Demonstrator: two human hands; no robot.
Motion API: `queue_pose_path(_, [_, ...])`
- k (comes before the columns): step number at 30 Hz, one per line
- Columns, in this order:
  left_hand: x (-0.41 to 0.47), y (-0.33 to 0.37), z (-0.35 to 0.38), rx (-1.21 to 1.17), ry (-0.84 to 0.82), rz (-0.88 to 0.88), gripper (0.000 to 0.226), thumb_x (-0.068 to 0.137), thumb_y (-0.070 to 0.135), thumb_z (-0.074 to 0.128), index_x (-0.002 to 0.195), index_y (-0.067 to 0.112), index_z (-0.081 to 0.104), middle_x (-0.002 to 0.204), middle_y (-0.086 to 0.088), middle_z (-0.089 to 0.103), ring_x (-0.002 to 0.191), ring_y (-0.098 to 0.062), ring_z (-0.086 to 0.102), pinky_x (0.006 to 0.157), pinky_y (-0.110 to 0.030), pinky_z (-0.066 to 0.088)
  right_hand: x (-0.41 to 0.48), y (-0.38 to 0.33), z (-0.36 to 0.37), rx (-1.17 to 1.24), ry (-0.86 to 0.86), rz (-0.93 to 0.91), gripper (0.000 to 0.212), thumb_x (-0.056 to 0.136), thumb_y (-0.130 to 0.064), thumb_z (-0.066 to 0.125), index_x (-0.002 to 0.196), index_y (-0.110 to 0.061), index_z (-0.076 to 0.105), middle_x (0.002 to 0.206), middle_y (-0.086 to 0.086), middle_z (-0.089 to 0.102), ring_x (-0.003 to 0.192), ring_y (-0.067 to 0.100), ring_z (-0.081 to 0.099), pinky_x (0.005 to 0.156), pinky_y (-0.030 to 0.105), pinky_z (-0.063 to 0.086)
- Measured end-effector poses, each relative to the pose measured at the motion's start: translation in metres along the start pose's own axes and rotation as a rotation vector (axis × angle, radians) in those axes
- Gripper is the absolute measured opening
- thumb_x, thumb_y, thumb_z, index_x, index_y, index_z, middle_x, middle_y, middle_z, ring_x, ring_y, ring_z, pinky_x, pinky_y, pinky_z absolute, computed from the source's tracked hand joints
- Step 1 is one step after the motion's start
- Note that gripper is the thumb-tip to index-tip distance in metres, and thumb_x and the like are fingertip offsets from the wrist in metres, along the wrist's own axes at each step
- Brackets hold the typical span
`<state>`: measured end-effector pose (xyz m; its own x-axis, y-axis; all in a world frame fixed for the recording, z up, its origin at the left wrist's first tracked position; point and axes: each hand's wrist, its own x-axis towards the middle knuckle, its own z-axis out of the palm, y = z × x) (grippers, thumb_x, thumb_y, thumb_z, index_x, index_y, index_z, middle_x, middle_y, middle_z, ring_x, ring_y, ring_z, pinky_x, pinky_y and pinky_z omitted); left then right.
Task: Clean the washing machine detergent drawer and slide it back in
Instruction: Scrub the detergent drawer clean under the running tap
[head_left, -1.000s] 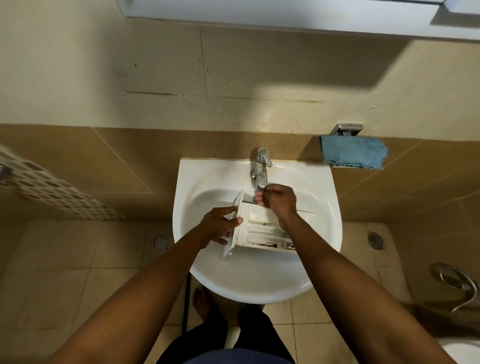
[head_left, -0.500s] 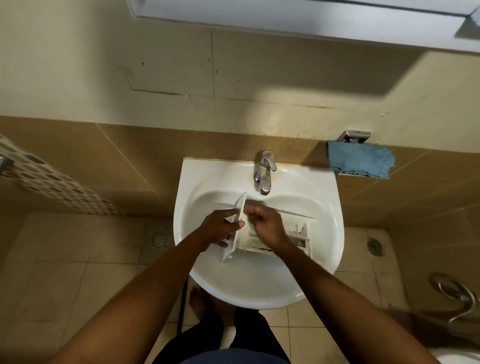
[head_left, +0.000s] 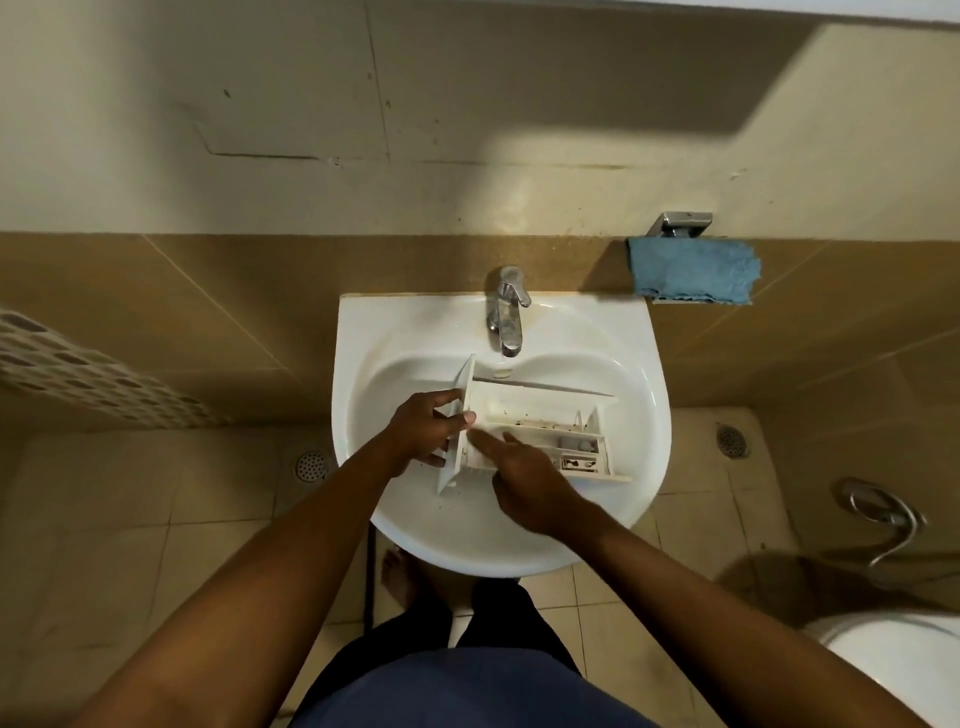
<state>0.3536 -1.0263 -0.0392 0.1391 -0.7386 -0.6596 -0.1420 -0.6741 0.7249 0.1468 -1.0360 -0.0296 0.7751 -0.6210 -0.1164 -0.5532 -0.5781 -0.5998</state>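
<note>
The white detergent drawer (head_left: 540, 410) sits in the sink (head_left: 641, 364) basin at the frame's centre, dark specks in its compartments. The left hand (head_left: 426, 434) has its grip around the front panel. The right hand (head_left: 524, 483) keeps a wide grip, straight fingers touching inside the drawer. Tap (head_left: 506, 312) above, blue cloth (head_left: 693, 270) upper right.

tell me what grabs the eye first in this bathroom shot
A white plastic detergent drawer is held in the white ceramic wash basin, with dark grime in its right-end compartments. The left hand grips its front panel, and the right hand touches its inside. A blue cloth hangs to the right of the chrome tap.
</note>
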Motion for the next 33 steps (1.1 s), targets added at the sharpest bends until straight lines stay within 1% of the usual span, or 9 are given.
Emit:
queue_pose_path(2, [-0.001,0.001,0.000,0.002,0.000,0.006,0.059,0.094,0.038,0.074,0.149,0.032,0.053,0.108,-0.010,0.073,0.090,-0.028,0.074,0.067,-0.039,0.065,-0.010,0.003,0.002,0.052,-0.016,-0.009,0.063,0.090,0.006,0.047,0.151,-0.009,0.047,0.148,0.014,0.057,0.136,0.037,0.053,0.118,0.047,0.040])
queue_pose_path(5, [-0.002,0.002,-0.001,-0.017,-0.009,-0.006,0.060,0.092,0.039,0.075,0.148,0.032,0.053,0.105,-0.011,0.074,0.091,-0.029,0.074,0.070,-0.043,0.065,0.018,0.018,-0.008,0.316,0.094,0.105,0.043,0.088,0.008,0.051,0.125,-0.005,0.069,0.124,0.010,0.073,0.113,0.023,0.071,0.101,0.045,0.055])
queue_pose_path(8, [-0.002,0.002,-0.002,-0.028,-0.011,-0.028,0.060,0.092,0.039,0.075,0.148,0.034,0.053,0.106,-0.012,0.074,0.093,-0.031,0.074,0.073,-0.045,0.065,0.068,0.030,-0.028,0.841,0.378,0.509,0.025,0.090,0.012,0.059,0.105,0.000,0.076,0.103,0.018,0.077,0.092,0.024,0.073,0.089,0.047,0.062])
queue_pose_path(11, [-0.001,0.003,0.000,-0.027,-0.007,-0.041,0.060,0.093,0.038,0.074,0.149,0.034,0.052,0.107,-0.012,0.075,0.094,-0.031,0.074,0.070,-0.042,0.065,0.107,0.038,-0.047,1.297,0.436,0.730,0.022,0.097,0.010,0.050,0.110,0.012,0.068,0.105,0.032,0.072,0.091,0.033,0.074,0.089,0.046,0.062])
queue_pose_path(16, [-0.003,0.003,-0.001,-0.039,-0.003,-0.050,0.064,0.092,0.042,0.074,0.151,0.034,0.048,0.107,-0.012,0.075,0.094,-0.029,0.075,0.069,-0.039,0.064,0.135,0.043,-0.046,1.784,0.334,0.805,0.037,0.101,0.002,0.033,0.121,0.019,0.059,0.114,0.032,0.070,0.100,0.039,0.073,0.086,0.044,0.062])
queue_pose_path(19, [-0.003,0.005,-0.001,-0.037,-0.011,-0.053,0.066,0.093,0.039,0.074,0.152,0.033,0.047,0.108,-0.011,0.074,0.095,-0.029,0.074,0.070,-0.040,0.065,0.129,0.035,-0.042,1.768,0.305,0.829,0.035,0.101,0.002,0.032,0.116,0.015,0.061,0.114,0.030,0.070,0.098,0.039,0.073,0.082,0.043,0.063])
queue_pose_path(24, [-0.011,0.003,-0.006,0.008,-0.139,-0.039,0.082,0.085,0.014,0.082,0.154,0.031,0.043,0.112,-0.006,0.075,0.102,-0.023,0.071,0.075,-0.037,0.064,0.107,0.018,-0.040,1.448,0.282,0.805,0.037,0.097,0.009,0.032,0.110,0.013,0.066,0.109,0.029,0.073,0.100,0.039,0.074,0.093,0.045,0.060])
queue_pose_path(28, [-0.019,-0.005,-0.010,-0.061,-0.168,-0.015,0.082,0.083,0.007,0.083,0.153,0.028,0.046,0.112,-0.007,0.076,0.101,-0.024,0.073,0.072,-0.032,0.062,0.100,0.011,-0.037,1.289,0.274,0.814,0.027,0.100,0.002,0.044,0.099,0.006,0.071,0.100,0.026,0.075,0.097,0.038,0.075,0.093,0.045,0.060])
queue_pose_path(33, [-0.017,-0.008,-0.014,-0.081,-0.175,0.015,0.078,0.083,0.003,0.080,0.151,0.027,0.050,0.110,-0.009,0.077,0.103,-0.027,0.074,0.079,-0.042,0.064,0.074,-0.014,-0.021,1.140,0.125,0.785,0.026,0.098,0.007,0.043,0.099,0.001,0.069,0.087,0.015,0.073,0.082,0.028,0.071,0.095,0.048,0.057])
